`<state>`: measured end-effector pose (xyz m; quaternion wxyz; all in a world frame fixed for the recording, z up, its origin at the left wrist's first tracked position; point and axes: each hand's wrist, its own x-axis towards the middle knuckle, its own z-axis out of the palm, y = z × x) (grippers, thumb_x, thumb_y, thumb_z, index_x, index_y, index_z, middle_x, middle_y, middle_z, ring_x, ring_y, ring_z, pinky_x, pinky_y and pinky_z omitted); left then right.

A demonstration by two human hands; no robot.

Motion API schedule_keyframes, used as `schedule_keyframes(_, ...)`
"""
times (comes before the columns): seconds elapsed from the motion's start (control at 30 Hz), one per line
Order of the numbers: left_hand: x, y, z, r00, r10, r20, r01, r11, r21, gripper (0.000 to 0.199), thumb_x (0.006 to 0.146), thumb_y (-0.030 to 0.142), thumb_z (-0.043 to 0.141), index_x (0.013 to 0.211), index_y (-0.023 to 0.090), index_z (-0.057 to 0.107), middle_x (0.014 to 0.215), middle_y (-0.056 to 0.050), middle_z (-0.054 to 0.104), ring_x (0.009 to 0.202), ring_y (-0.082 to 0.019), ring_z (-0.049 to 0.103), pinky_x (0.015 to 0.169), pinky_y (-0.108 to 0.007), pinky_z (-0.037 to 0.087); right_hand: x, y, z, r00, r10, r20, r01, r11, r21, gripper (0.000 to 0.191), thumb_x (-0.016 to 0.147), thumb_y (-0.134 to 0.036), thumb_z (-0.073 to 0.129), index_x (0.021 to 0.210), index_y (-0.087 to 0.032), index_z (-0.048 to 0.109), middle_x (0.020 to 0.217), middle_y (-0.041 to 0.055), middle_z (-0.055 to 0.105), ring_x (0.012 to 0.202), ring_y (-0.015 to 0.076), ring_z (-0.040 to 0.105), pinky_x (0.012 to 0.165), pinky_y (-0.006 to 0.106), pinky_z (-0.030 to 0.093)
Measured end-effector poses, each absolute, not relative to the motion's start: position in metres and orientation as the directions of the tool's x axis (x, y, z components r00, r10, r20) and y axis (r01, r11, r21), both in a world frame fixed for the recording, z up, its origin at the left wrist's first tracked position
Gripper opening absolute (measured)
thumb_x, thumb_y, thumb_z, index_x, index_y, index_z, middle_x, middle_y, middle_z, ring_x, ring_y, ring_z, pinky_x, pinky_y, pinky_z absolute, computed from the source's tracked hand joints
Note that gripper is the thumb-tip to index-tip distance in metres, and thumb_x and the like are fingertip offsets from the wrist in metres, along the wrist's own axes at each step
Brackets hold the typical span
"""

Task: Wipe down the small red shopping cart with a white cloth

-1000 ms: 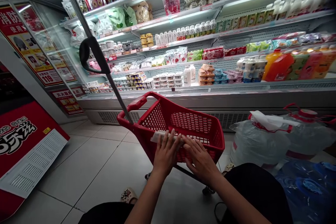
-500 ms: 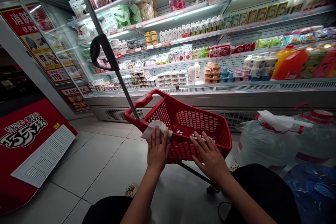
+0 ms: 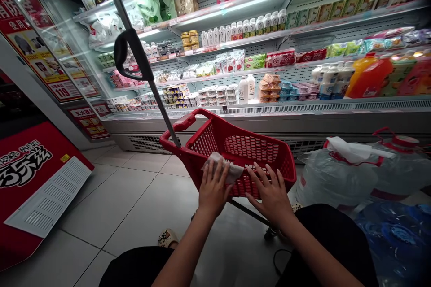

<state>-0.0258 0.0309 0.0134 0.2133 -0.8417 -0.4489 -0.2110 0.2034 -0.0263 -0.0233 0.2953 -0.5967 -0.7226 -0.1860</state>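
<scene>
A red rolling shopping basket (image 3: 251, 132) stands in front of me, its sides pierced with holes and its grey telescopic pole (image 3: 160, 103) pulled up. Over the near rim, left of the middle, my left hand (image 3: 215, 188) presses a crumpled white cloth (image 3: 234, 171) under its fingers. Farther right on the same side, my right hand (image 3: 272, 195) lies with spread fingers against the rim and holds nothing. The inside of the basket shows only in part. A black grip (image 3: 134, 56) sits on the pole.
A lit refrigerated shelf (image 3: 303, 108) of drinks and yogurt runs behind the basket. Large water bottles (image 3: 340, 179) stand close on the right, with a blue water jug (image 3: 400, 237) nearer me. At left is a red cabinet (image 3: 40, 188). A thin black cable (image 3: 274, 260) lies on the floor.
My left hand has slid the white cloth to the right along the near rim, away from the pole. My right hand stays at the rim. The view has shifted slightly.
</scene>
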Motion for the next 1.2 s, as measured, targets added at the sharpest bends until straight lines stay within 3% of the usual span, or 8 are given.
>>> schedule_keyframes(0.13,-0.033,0.036,0.011,0.544,0.647,0.534,0.825,-0.530,-0.198,0.083,0.101,0.043,0.054,0.169,0.025,0.009,0.172,-0.003,0.025,0.161,-0.028,0.018,0.132,-0.048,0.018,0.207,-0.022,-0.023,-0.173,0.746,0.643,0.955,0.286,-0.074,0.081,0.099,-0.043,0.054,0.168,-0.033,0.014,0.165,0.0045,0.042,0.150,0.0376,0.035,0.122,0.064,0.029)
schedule_keyframes(0.33,-0.092,0.066,0.053,0.371,0.693,0.618,0.922,-0.356,-0.154,0.066,0.104,0.037,0.049,0.164,0.016,0.032,0.173,-0.013,0.023,0.161,-0.033,0.015,0.131,-0.054,0.016,0.200,-0.023,-0.023,-0.168,0.763,0.625,0.944,0.307,-0.121,0.079,0.100,-0.039,0.052,0.168,-0.033,0.013,0.160,0.0033,0.047,0.144,0.0334,0.042,0.124,0.059,0.027)
schedule_keyframes(0.5,-0.073,0.054,0.046,0.365,0.702,0.611,0.917,-0.383,-0.106,0.064,0.099,0.041,0.061,0.159,0.031,0.043,0.176,-0.009,0.011,0.160,-0.040,0.013,0.127,-0.061,0.023,0.183,-0.030,-0.019,-0.182,0.766,0.617,0.932,0.334,-0.140,0.080,0.099,-0.040,0.054,0.168,-0.032,0.015,0.160,0.0042,0.048,0.140,0.0327,0.045,0.121,0.055,0.031)
schedule_keyframes(0.6,-0.065,0.046,0.037,0.440,0.692,0.573,0.883,-0.451,-0.133,0.063,0.099,0.043,0.061,0.159,0.035,0.042,0.175,-0.006,0.016,0.160,-0.038,0.018,0.127,-0.057,0.024,0.180,-0.033,-0.017,-0.223,0.761,0.609,0.921,0.369,-0.125,0.080,0.098,-0.038,0.055,0.168,-0.031,0.016,0.161,0.0040,0.046,0.139,0.0318,0.046,0.119,0.053,0.034)
schedule_keyframes(0.8,-0.117,0.070,0.060,0.410,0.702,0.582,0.907,-0.383,-0.177,0.059,0.103,0.040,0.048,0.159,0.020,0.043,0.171,-0.011,0.030,0.159,-0.031,0.024,0.131,-0.052,0.017,0.178,-0.032,-0.015,-0.277,0.744,0.608,0.903,0.418,-0.099,0.080,0.099,-0.035,0.054,0.169,-0.031,0.014,0.164,0.0034,0.044,0.139,0.0301,0.047,0.115,0.049,0.037)
schedule_keyframes(0.97,-0.114,0.067,0.053,0.323,0.726,0.607,0.940,-0.321,-0.117,0.068,0.102,0.048,0.049,0.161,0.016,0.038,0.171,-0.013,0.029,0.160,-0.034,0.020,0.130,-0.055,0.018,0.166,-0.030,-0.020,-0.275,0.741,0.613,0.902,0.420,-0.104,0.084,0.098,-0.037,0.055,0.169,-0.030,0.012,0.166,0.0048,0.040,0.141,0.0329,0.044,0.117,0.053,0.035)
schedule_keyframes(1.2,-0.056,0.017,0.016,0.499,0.698,0.514,0.856,-0.488,-0.168,0.085,0.101,0.048,0.055,0.168,0.018,0.013,0.173,-0.008,0.023,0.160,-0.028,0.020,0.131,-0.048,0.019,0.165,-0.034,-0.022,-0.290,0.743,0.603,0.904,0.420,-0.082,0.084,0.096,-0.033,0.054,0.169,-0.029,0.012,0.170,0.0036,0.032,0.144,0.0335,0.041,0.118,0.054,0.035)
